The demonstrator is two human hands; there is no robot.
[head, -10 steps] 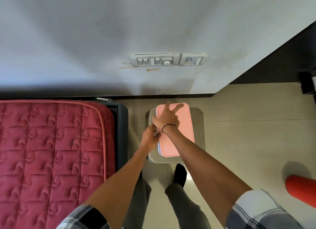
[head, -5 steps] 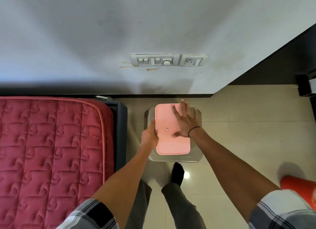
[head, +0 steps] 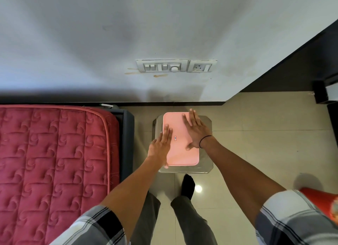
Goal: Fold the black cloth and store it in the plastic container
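Note:
A plastic container with a pink lid (head: pixel 182 153) sits on a small grey stool (head: pixel 206 160) on the floor by the wall. My left hand (head: pixel 161 146) lies flat on the lid's left edge, fingers straight. Flat on the lid's right side is my right hand (head: pixel 196 130), fingers spread, a black band on its wrist. Both palms press down on the lid. The black cloth is not visible; the lid hides the inside of the container.
A bed with a red quilted mattress (head: pixel 51 168) and dark frame stands close on the left. The wall with a switch panel (head: pixel 162 66) is just behind the stool. An orange object (head: pixel 323 204) lies on the tiled floor at right. My socked foot (head: pixel 188 186) is below the stool.
My right hand moved from the lid's left part to its right side and flattened. My left hand came off the container's left side and now lies flat on the lid.

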